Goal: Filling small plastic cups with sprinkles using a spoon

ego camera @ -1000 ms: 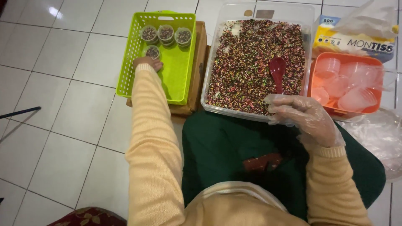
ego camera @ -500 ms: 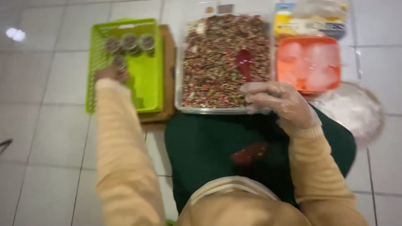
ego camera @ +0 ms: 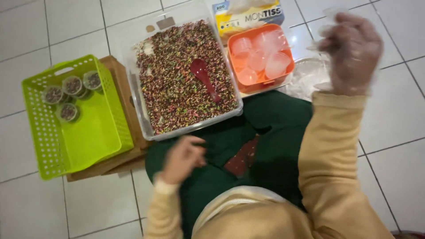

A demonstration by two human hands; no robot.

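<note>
My bare left hand [ego camera: 183, 157] hovers over my green lap, just below the front rim of a clear tub [ego camera: 133, 95] full of multi-coloured sprinkles. Its fingers are curled and nothing shows in them. A red spoon [ego camera: 203, 77] lies on the sprinkles. My right hand [ego camera: 352, 53], in a clear plastic glove, is raised to the right of an orange basket [ego camera: 290, 66] of empty clear cups [ego camera: 265, 57]. Its fingers are bent; blur hides whether they pinch something clear. Several filled, lidded cups [ego camera: 73, 85] sit at the far end of a lime-green basket [ego camera: 88, 150].
The green basket rests on a wooden board [ego camera: 126, 84] left of the tub. A yellow tissue box [ego camera: 248, 17] lies behind the orange basket. Crumpled clear plastic [ego camera: 305, 77] lies on the white tiled floor [ego camera: 398, 124] beside my knee.
My left hand has come back from the green basket to my lap. My right hand has lifted from the tub's corner up beside the orange basket. The view has swung.
</note>
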